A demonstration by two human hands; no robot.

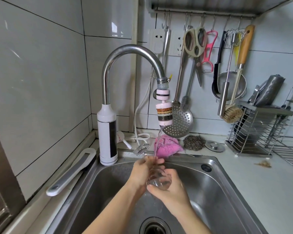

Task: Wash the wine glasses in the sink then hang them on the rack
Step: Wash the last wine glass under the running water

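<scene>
Right hand (171, 190) curls around the wine glass (156, 177) at its bowl; left hand (141, 169) grips it nearer the stem, foot pointing away, under running water (160, 132) over the sink (218, 191).

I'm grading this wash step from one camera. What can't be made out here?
Head view only.
1. Glass bowl and stem: mostly wrapped by left hand and right hand, blurred by running water; clean or not, unclear.
2. Wire rack: cut off by right edge; hanging slots not seen.
3. Drain: cut off by bottom edge.
</scene>
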